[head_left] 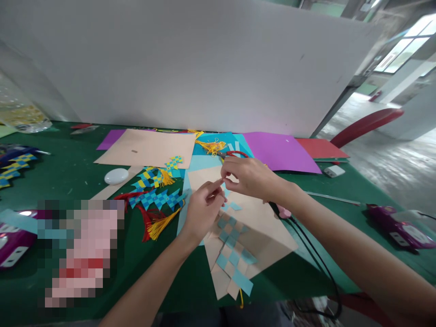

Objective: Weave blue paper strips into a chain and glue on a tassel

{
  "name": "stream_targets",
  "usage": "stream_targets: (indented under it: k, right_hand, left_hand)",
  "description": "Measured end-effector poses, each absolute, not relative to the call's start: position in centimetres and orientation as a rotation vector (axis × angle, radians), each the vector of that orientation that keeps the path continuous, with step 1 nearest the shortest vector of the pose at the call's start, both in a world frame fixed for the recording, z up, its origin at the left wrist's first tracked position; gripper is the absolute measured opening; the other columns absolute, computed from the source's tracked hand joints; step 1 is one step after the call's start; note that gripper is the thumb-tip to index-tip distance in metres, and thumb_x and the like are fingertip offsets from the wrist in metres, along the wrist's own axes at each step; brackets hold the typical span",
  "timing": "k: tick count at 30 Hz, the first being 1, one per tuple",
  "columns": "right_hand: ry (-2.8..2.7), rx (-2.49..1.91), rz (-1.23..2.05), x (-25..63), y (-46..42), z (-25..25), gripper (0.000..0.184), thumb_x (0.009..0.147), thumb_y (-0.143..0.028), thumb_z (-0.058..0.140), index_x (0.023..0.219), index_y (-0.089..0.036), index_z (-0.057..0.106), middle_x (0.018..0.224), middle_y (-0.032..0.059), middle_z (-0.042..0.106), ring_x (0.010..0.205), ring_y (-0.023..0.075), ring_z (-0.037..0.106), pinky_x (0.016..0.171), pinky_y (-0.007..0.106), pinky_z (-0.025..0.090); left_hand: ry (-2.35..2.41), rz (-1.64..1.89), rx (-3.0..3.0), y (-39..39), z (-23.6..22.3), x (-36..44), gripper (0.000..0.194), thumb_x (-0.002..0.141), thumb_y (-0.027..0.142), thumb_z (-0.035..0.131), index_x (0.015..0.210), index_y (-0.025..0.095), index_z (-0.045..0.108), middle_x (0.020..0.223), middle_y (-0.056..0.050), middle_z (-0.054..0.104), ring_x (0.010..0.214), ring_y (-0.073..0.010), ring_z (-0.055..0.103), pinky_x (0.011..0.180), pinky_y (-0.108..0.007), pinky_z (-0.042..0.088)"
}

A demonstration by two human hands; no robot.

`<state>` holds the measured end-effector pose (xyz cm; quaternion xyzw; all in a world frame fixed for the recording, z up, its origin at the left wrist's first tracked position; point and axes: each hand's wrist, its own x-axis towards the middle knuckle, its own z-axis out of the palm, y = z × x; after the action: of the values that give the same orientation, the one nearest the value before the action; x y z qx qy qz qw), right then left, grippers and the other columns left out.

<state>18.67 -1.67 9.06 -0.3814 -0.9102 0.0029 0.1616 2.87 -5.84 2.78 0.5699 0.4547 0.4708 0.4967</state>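
My left hand (205,210) and my right hand (248,176) meet fingertip to fingertip above a peach paper sheet (269,218). Both are closed in a pinch; whatever lies between the fingertips is too small or hidden to make out. Below them, a woven strip of light blue and peach paper (233,254) lies on the sheet, its near end by the table edge with a bit of yellow cord. Red-handled scissors (237,154) rest just behind my right hand. Partly hidden under my right wrist is a pink corded tool (283,212).
Blue-and-yellow woven paper pieces (156,200) with red and yellow tassels lie left, near a white oval object (116,176). Purple paper (282,152) and red paper (322,149) lie behind. A black cable (320,259) loops at right, near a purple device (398,227).
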Motion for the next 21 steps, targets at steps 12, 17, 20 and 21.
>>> stream_targets:
  k: [12,17,20,21]
  right_hand:
    - [-2.873,-1.224,0.054,19.1,4.0,7.3,0.012,0.071,-0.011,0.052,0.076,-0.018,0.06,0.08,0.0028,0.063,0.066,0.012,0.049,0.054,0.025,0.027]
    - [-2.985,-1.162,0.104,18.4,5.7,5.1,0.011,0.07,-0.013,0.055,0.075,-0.017,0.063,0.078,0.0032,0.065,0.066,0.0126,0.052,0.055,0.024,0.028]
    - [-3.004,-1.157,0.129,18.1,5.9,4.3,0.01,0.071,-0.015,0.056,0.077,-0.017,0.064,0.079,0.0033,0.066,0.067,0.0129,0.053,0.056,0.024,0.029]
    - [-3.009,-1.156,0.137,18.1,5.9,4.1,0.01,0.072,-0.016,0.056,0.077,-0.017,0.064,0.078,0.0032,0.066,0.066,0.0129,0.053,0.057,0.025,0.029]
  left_hand:
    - [0.692,0.726,2.712,-7.4,0.8,3.7,0.036,0.087,0.01,0.043,0.122,0.011,0.051,0.102,-0.01,0.059,0.1,-0.0213,0.054,0.087,-0.035,0.047]
    - [0.71,0.523,2.843,-7.7,-0.3,3.9,0.031,0.087,0.014,0.048,0.117,0.011,0.05,0.102,-0.011,0.057,0.102,-0.0238,0.052,0.085,-0.035,0.047]
    - [0.733,0.431,2.857,-7.8,-0.3,3.8,0.034,0.086,0.015,0.049,0.119,0.011,0.048,0.102,-0.01,0.057,0.1,-0.024,0.052,0.083,-0.035,0.047]
    - [0.738,0.411,2.863,-7.8,-0.3,3.8,0.034,0.086,0.015,0.05,0.12,0.011,0.048,0.102,-0.01,0.057,0.1,-0.0241,0.052,0.083,-0.035,0.047]
